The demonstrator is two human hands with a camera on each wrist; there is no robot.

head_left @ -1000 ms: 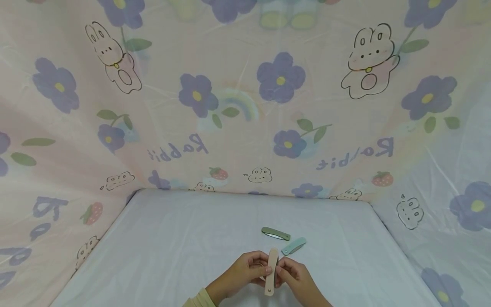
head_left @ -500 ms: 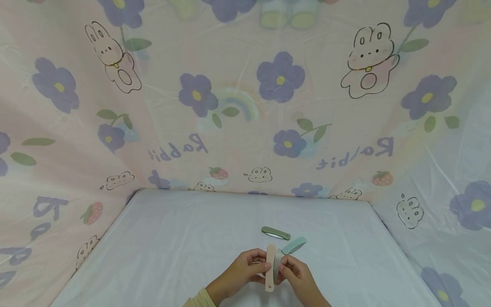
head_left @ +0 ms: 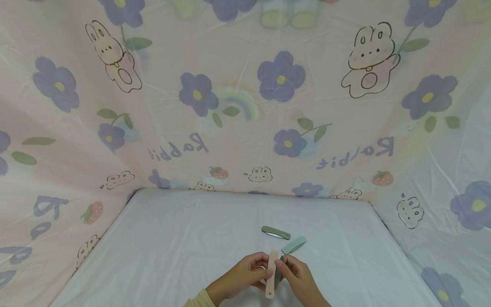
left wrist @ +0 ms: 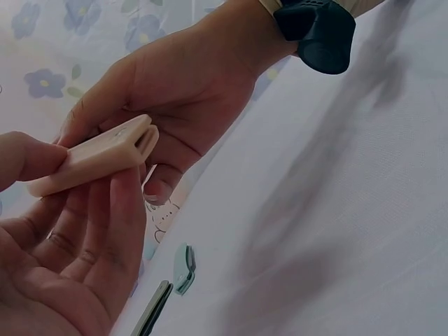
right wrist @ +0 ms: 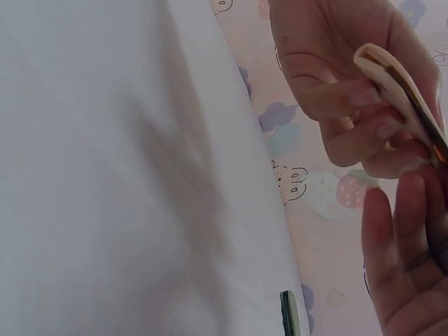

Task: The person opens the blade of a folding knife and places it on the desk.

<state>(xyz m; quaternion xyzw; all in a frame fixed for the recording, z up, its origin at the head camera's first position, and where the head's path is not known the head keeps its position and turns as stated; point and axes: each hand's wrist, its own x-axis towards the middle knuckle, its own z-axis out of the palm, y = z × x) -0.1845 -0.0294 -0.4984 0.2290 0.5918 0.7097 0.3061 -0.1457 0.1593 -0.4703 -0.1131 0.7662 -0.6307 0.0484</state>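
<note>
A folding knife with a pale pink handle (head_left: pixel 271 277) is held upright, low in the head view. My left hand (head_left: pixel 248 271) grips the handle, thumb across its front face and fingers behind. On the right side of the handle, the grey blade (head_left: pixel 278 275) stands partly out of its slot. My right hand (head_left: pixel 298 276) pinches the blade near its upper end between thumb and fingers. In the left wrist view the handle (left wrist: pixel 105 157) lies over the fingers of the left hand (left wrist: pixel 77 259), its slotted end facing the camera. The right wrist view shows the handle's slot side.
Beyond the hands, an olive green folding knife (head_left: pixel 281 234) and a mint green folding knife (head_left: pixel 294 245) lie folded on the white-covered table (head_left: pixel 192 230). A flower and rabbit print curtain (head_left: pixel 238 140) rises behind the table and along both sides.
The blade has come out from the handle's right side since the first frame. Over the last half second the right thumb has moved up along the blade, and the handle has dipped slightly.
</note>
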